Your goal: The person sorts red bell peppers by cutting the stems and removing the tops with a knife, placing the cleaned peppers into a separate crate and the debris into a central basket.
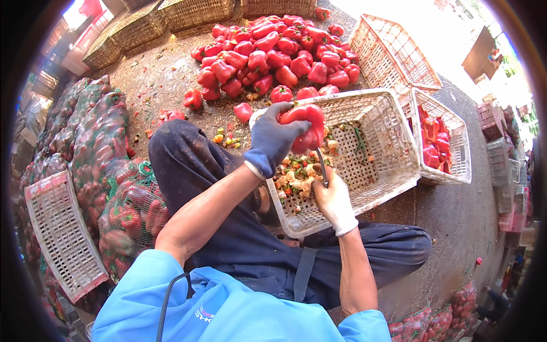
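My left hand [272,138], in a dark grey-blue glove, is closed round a red bell pepper [310,128] above the near-left part of a white plastic crate [393,154]. In my right hand [335,199], gloved in white, is a knife [323,166] whose blade points up at the pepper's underside. Whether the blade has entered the pepper I cannot tell. Below the two hands, pepper cores and trimmings [296,176] lie on the crate's perforated bottom. A smaller white crate [460,148] to its right contains cut red pepper pieces [436,142].
A big pile of whole red peppers [279,51] lies on the ground ahead. Beside the pile stands another crate [393,51]. Net sacks of peppers [85,142] line the left, with a pale crate [65,233] on them. More filled sacks [436,322] sit at the lower right.
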Demonstrator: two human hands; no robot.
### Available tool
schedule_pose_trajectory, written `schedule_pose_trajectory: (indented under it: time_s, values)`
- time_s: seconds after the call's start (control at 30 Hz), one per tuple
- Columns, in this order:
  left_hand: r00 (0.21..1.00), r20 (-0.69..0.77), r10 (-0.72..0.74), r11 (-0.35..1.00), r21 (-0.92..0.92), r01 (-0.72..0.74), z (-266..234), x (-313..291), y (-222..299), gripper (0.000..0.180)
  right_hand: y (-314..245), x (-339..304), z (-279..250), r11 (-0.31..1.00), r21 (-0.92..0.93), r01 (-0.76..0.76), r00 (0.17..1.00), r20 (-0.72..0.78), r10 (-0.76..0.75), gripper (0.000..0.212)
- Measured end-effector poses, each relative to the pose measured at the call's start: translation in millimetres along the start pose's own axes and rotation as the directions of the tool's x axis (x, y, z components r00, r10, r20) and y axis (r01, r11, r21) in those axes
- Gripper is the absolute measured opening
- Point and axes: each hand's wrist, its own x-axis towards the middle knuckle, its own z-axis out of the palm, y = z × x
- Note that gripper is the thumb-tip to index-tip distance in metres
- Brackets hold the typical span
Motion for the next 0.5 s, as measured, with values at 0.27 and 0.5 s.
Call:
schedule_pose_trajectory:
  time_s: [0.27, 0.5]
  values:
    - [1.000, -0.005, 0.023, 0.995, 0.102, -0.022, -3.2, -1.6, 0.0, 0.060, -25.2, 4.2, -44.0, 0.985, 0.168, -0.035, 0.999, 0.003, 0.035, 0.032]
    - [0.973, 0.185, 0.139, 0.946, 0.266, -0.185, 2.0, -21.4, 25.8, 0.059, -38.9, 31.9, -47.3, 0.851, 0.519, 0.086, 0.996, -0.066, -0.060, 0.064]
